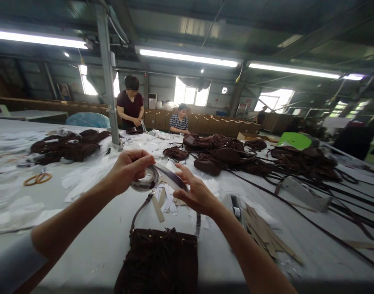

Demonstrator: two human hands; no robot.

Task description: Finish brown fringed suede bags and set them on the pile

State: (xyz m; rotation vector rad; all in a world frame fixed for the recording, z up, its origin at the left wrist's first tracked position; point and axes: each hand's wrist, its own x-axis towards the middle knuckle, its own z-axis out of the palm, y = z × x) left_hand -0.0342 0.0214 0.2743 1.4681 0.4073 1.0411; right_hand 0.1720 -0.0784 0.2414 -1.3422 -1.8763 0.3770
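Observation:
A dark brown fringed bag (159,261) lies on the white table (107,241) right in front of me. Its thin strap (167,177) rises from the bag and is wound into a small coil, blurred by motion. My left hand (128,169) is closed on that coil, thumb and fingers pinching it. My right hand (197,194) is just right of the coil, fingers spread, with the strap running across its fingertips. A few pale paper strips (164,202) lie on the table under my hands.
Heaps of brown bags (217,153) and long straps (312,163) cover the right side, another heap (67,145) the left. Orange-handled scissors (37,178) lie at left, cardboard strips (266,234) at right. Two people (130,106) work at the far side beside a steel post (109,77).

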